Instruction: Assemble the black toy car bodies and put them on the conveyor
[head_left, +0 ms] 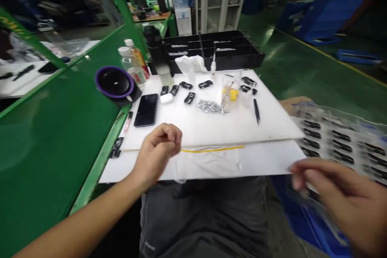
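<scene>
My left hand (159,149) is closed in a pinch above the front edge of the white work surface (242,129). What its fingers hold, if anything, is hidden. A thin yellow strip (211,150) runs from beside those fingertips along the front edge; I cannot tell whether they touch it. On the right, my right hand (338,193) is blurred, its fingers curled together near the table corner, with their contents not visible. Behind the hands lie a pile of small metal pieces (211,107), several small black parts (190,97) and black tweezers (256,111).
A phone (146,110) and white case (166,98) lie left. Bottles (133,64) and a purple-rimmed container (115,82) stand by the green partition (60,129). A black divided tray (229,60) is behind. Trays of black parts (341,141) sit right. A person is far back.
</scene>
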A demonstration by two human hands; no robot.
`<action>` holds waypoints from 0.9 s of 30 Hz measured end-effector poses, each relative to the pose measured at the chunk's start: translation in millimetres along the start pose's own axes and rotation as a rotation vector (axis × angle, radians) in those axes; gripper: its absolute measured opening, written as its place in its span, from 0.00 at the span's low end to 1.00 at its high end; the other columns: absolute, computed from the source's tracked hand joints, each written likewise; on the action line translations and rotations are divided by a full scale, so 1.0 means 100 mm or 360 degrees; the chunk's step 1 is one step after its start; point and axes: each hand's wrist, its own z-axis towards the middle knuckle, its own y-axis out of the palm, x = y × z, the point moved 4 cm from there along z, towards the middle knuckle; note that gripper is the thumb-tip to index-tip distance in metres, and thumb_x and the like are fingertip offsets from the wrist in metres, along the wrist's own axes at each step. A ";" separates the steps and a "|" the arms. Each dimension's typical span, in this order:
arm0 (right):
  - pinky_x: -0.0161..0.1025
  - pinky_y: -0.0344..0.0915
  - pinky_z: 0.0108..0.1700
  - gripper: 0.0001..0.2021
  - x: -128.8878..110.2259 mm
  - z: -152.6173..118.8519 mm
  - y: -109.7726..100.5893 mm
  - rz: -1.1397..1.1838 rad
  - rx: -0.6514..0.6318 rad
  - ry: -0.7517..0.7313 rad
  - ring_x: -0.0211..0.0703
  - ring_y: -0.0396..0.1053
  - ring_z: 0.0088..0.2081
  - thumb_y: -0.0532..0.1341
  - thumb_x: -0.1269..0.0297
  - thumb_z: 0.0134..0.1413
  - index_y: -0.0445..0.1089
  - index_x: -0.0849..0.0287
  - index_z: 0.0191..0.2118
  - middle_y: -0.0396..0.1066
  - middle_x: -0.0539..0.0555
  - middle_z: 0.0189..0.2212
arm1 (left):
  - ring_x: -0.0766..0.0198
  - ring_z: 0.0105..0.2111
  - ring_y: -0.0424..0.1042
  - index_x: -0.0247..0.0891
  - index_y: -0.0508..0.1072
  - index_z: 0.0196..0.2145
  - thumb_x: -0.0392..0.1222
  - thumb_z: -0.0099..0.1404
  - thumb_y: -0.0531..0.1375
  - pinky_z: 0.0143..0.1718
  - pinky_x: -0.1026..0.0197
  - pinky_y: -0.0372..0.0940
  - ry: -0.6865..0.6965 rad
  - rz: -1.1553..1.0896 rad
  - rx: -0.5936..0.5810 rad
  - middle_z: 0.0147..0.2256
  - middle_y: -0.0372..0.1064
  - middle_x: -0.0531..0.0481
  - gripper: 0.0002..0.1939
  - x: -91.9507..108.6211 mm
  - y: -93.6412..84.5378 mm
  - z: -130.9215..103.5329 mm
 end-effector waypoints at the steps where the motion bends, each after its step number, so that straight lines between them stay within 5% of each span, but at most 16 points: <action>1: 0.31 0.73 0.32 0.04 -0.25 -0.07 0.28 0.0192 -0.0174 -0.0105 0.40 0.75 0.29 0.65 0.59 0.68 0.77 0.47 0.45 0.77 0.50 0.30 | 0.71 0.22 0.52 0.40 0.59 0.30 0.35 0.57 0.56 0.27 0.64 0.53 -0.0096 -0.0348 0.0019 0.30 0.60 0.56 0.06 0.04 0.08 -0.13; 4: 0.30 0.74 0.35 0.07 -0.89 -0.23 1.00 0.0686 -0.0544 -0.0275 0.36 0.75 0.31 0.62 0.67 0.69 0.75 0.47 0.45 0.76 0.47 0.34 | 0.73 0.21 0.50 0.39 0.65 0.29 0.31 0.57 0.58 0.26 0.65 0.51 -0.0402 -0.1115 0.0043 0.29 0.62 0.56 0.06 0.09 0.29 -0.53; 8: 0.32 0.72 0.43 0.11 -1.33 -0.31 1.51 0.0834 -0.0624 -0.0496 0.37 0.74 0.40 0.63 0.73 0.66 0.73 0.49 0.48 0.75 0.47 0.40 | 0.75 0.21 0.52 0.37 0.72 0.30 0.36 0.59 0.65 0.25 0.66 0.52 -0.0646 -0.1516 0.0138 0.30 0.65 0.55 0.04 0.03 0.34 -0.91; 16: 0.31 0.73 0.42 0.20 -1.40 -0.40 1.78 0.0752 -0.0709 -0.0872 0.37 0.73 0.41 0.60 0.78 0.68 0.72 0.53 0.60 0.71 0.52 0.41 | 0.74 0.21 0.50 0.33 0.76 0.33 0.47 0.61 0.73 0.26 0.67 0.49 -0.0826 -0.1627 0.0432 0.20 0.55 0.59 0.14 -0.17 0.24 -1.25; 21: 0.30 0.75 0.44 0.20 -1.34 -0.45 1.88 0.0678 -0.0713 -0.1020 0.39 0.75 0.42 0.60 0.80 0.67 0.73 0.52 0.58 0.73 0.52 0.42 | 0.74 0.21 0.47 0.34 0.75 0.32 0.51 0.55 0.76 0.26 0.66 0.45 -0.0941 -0.1718 0.0568 0.19 0.54 0.60 0.20 -0.40 0.29 -1.41; 27: 0.29 0.75 0.39 0.10 -1.29 -0.39 1.99 0.0806 -0.0810 -0.0798 0.38 0.76 0.35 0.62 0.76 0.65 0.73 0.52 0.44 0.75 0.49 0.36 | 0.74 0.19 0.47 0.36 0.72 0.27 0.56 0.47 0.79 0.26 0.64 0.41 -0.1047 -0.1700 0.0559 0.16 0.51 0.61 0.26 -0.57 0.27 -1.42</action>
